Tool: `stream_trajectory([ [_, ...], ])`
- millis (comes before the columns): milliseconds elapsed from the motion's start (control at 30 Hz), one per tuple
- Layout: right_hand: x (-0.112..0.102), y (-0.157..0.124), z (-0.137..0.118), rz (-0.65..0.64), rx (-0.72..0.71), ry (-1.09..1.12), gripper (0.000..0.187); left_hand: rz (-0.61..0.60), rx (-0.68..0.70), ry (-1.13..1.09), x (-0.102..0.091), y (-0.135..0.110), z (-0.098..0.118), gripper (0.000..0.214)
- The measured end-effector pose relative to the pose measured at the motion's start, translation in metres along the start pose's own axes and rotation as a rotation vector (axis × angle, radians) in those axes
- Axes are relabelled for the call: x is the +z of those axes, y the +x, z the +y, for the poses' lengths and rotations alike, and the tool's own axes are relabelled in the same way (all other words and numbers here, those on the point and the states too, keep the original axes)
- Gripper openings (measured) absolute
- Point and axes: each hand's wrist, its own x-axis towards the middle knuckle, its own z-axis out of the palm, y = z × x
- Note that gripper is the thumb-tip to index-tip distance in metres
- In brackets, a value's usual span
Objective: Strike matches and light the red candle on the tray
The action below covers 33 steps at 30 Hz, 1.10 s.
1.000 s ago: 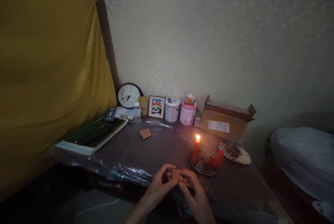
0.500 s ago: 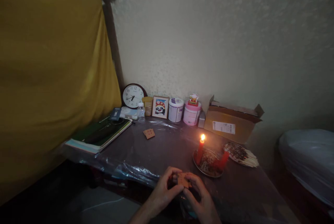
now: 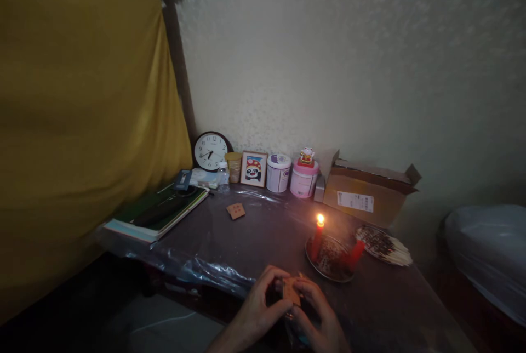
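Between both hands, just over the near table edge, is a small brown cardboard piece (image 3: 291, 291) with dark marks on its face. My left hand (image 3: 265, 301) pinches it from the left, thumb in front. On the other side, the thumb and fingers of my right hand (image 3: 319, 309) close on it too. Two or more similar brown pieces (image 3: 235, 211) with dark dots lie overlapped farther back on the table. Beyond my right hand, a lit red candle (image 3: 317, 242) stands on a round metal plate (image 3: 326, 277), beside a tilted unlit red candle (image 3: 354, 254).
A second plate (image 3: 386, 246) holds many burnt and pale sticks. Along the wall stand a clock (image 3: 211, 151), a framed panda picture (image 3: 253, 169), two tins (image 3: 278, 173) and an open cardboard box (image 3: 361, 191). A large book (image 3: 160, 213) lies at left, under a yellow curtain (image 3: 82, 95).
Both hands and the cardboard piece have shifted slightly down and right in view, with the piece turned a little. The whole scene has drifted slightly right.
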Motion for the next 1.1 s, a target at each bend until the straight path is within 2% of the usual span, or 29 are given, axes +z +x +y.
stream_trajectory([
  [300, -0.002, -0.003, 0.003, -0.005, 0.014, -0.059, 0.030, -0.010, 0.034, 0.039, 0.002, -0.001, 0.007, 0.028],
  [733, -0.001, -0.004, 0.002, 0.040, -0.050, -0.074, 0.027, -0.030, 0.054, 0.058, 0.001, -0.003, 0.006, 0.027],
  [1100, -0.006, -0.005, -0.008, 0.035, -0.041, -0.062, 0.026, -0.053, 0.052, 0.057, 0.002, -0.004, 0.012, 0.026],
])
